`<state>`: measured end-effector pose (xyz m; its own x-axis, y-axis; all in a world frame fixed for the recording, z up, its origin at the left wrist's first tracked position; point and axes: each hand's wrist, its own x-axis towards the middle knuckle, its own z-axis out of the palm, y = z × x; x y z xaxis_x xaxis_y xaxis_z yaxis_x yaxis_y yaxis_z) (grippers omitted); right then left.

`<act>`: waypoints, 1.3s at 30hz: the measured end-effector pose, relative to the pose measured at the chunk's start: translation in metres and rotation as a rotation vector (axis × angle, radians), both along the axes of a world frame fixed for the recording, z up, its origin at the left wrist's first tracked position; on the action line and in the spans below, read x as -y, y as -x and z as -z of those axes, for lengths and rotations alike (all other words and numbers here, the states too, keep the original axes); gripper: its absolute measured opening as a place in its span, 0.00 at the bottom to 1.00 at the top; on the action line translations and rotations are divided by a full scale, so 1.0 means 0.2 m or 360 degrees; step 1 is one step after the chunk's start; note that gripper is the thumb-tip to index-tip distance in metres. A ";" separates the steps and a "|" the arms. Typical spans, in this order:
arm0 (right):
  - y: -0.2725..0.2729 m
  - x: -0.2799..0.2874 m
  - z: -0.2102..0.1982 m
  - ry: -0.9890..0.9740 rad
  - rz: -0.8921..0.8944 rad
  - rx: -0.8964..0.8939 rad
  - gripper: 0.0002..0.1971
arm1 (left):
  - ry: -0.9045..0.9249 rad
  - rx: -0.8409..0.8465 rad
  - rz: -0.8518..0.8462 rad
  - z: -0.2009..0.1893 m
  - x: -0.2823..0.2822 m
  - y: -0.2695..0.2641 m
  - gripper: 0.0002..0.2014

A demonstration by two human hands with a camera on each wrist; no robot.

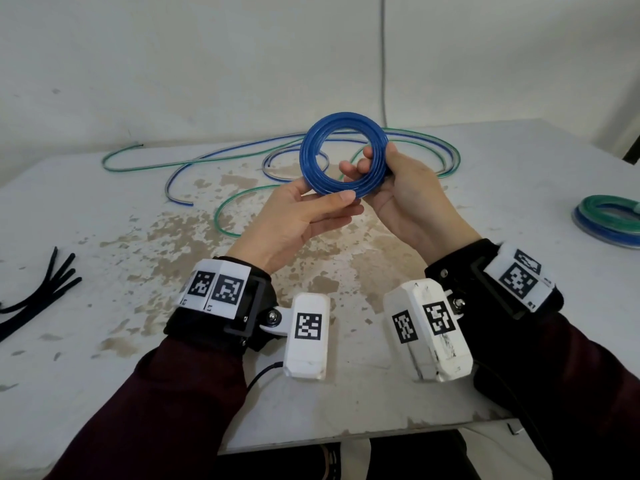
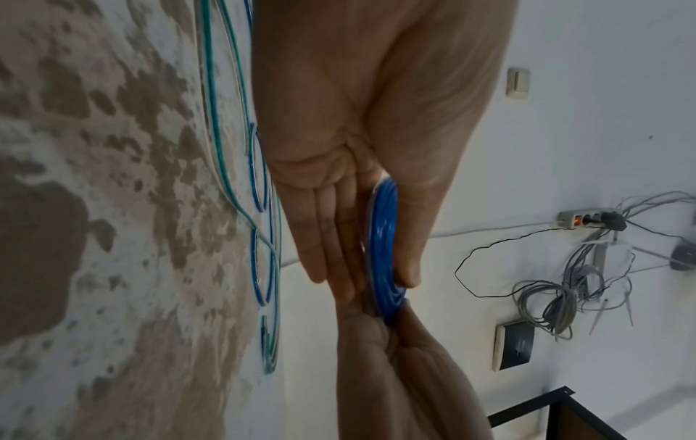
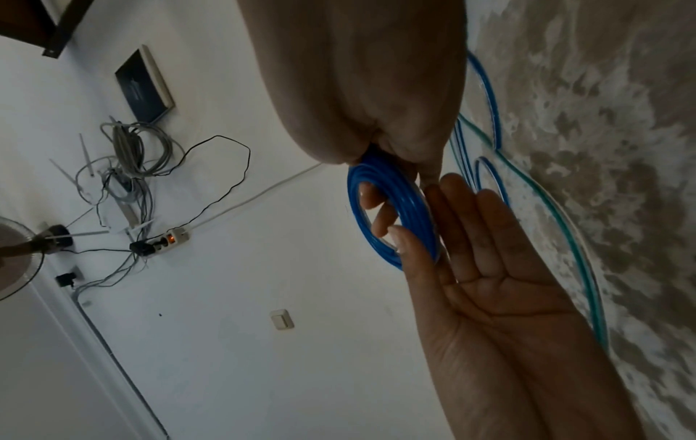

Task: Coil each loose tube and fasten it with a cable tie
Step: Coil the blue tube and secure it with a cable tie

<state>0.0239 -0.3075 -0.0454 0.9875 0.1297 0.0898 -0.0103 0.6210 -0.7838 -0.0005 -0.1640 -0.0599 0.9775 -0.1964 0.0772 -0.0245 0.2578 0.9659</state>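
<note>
While no writing reads, right hand (image 1: 401, 188) grips blue coil (image 1: 343, 155); left hand (image 1: 298, 216) pinches it.

Both hands (image 1: 346, 206) raised, palms up

Worktop (image 1: 485, 174) white, brown worn patches. Wall behind – power strip (image 2: 587, 218) with lit switch, tangle of grey cables (image 2: 553, 300), light switch (image 2: 519, 83), dark panel (image 3: 145, 86). Fan (image 3: 11, 256) at edge.

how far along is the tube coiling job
Done, it seems: a blue and green coil stack at the table's right edge. In hand: both hands hold a blue coil with no tie visible. Left: loose tubes behind, cable ties unused at left.
</note>
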 end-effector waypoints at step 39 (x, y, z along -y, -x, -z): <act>0.03 -0.01 0.01 0.0312 -0.0112 0.0169 0.18 | -0.0176 -0.0101 0.0071 -0.01 -0.02 0.02 0.10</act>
